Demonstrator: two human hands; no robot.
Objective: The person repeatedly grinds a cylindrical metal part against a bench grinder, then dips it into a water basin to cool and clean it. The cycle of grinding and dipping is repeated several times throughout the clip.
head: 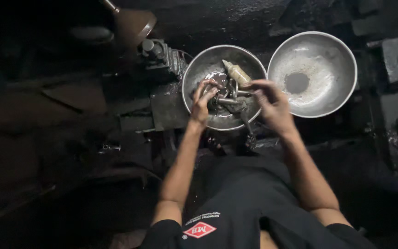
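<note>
Left hand: the left hand (203,99) is curled over the near-left inner wall of the metal bowl (199,60), its fingers bent round a small shiny metal part (218,79); a closed hold on it is judged likely, though the contact itself is hidden by the fingers.
Right hand: the right hand (270,99) is held over the bowl's right rim, its fingertips pinched on the end of a thin metal rod (244,93); the grip is nearly closed.
Rod axis: the rod is laid roughly left to right, running from the right hand's fingertips toward the dark metal assembly (229,105) at the bowl's middle.
Assembly position: the assembly is seen between the two hands, touching or just beside the left hand's fingers, and a little further from the right palm.
Nearer hand: the left hand is judged the nearer to the assembly.
Bottle: a pale squeeze bottle (236,73) is lying tilted inside the bowl, just above the rod, nozzle pointing up-left.
Second bowl: a larger metal bowl (332,55) with a dark patch of residue stands just to the right, untouched by either hand.
</note>
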